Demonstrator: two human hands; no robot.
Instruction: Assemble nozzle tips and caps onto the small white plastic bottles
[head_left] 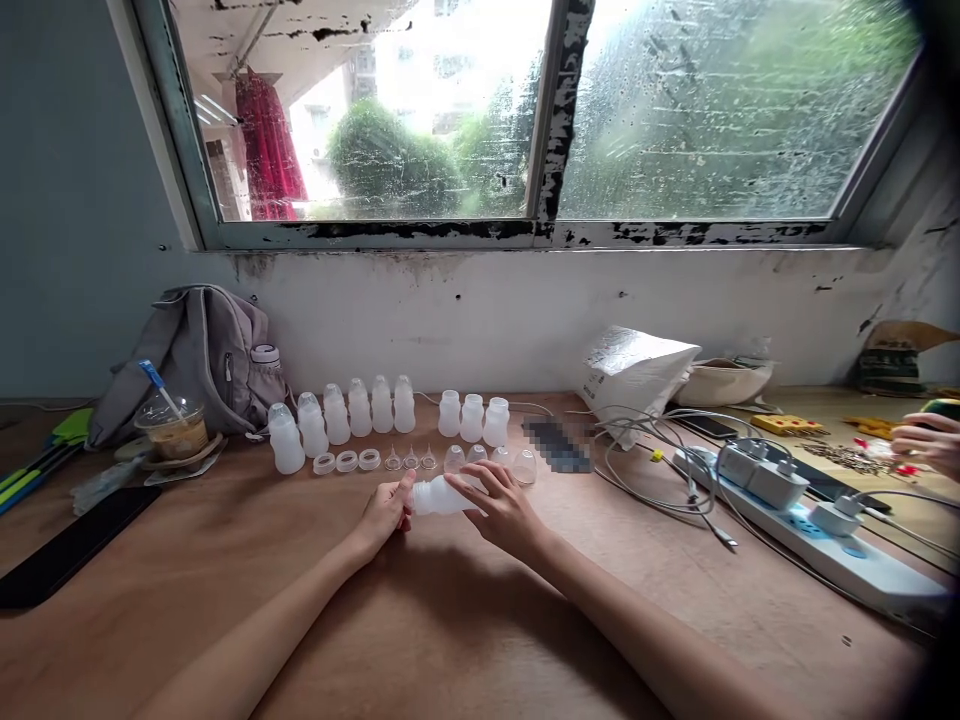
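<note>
My left hand (386, 512) and my right hand (501, 508) together hold a small white plastic bottle (441, 495) lying sideways just above the wooden table (450, 620). The left hand is at its neck end, the right hand grips its body. Behind it stands a row of several similar white bottles (360, 408), with a group of three more bottles (472, 418) to the right. In front of the rows lie white rings (346, 461), small clear teats (410, 460) and clear domed caps (523, 466).
A grey bag (199, 355) and a cup with a straw (174, 430) sit at the left, a black phone (71, 545) nearer. A white bag (634, 370), tangled cables (660, 450) and a power strip (810, 525) lie right. Another person's hand (926, 440) is at the far right.
</note>
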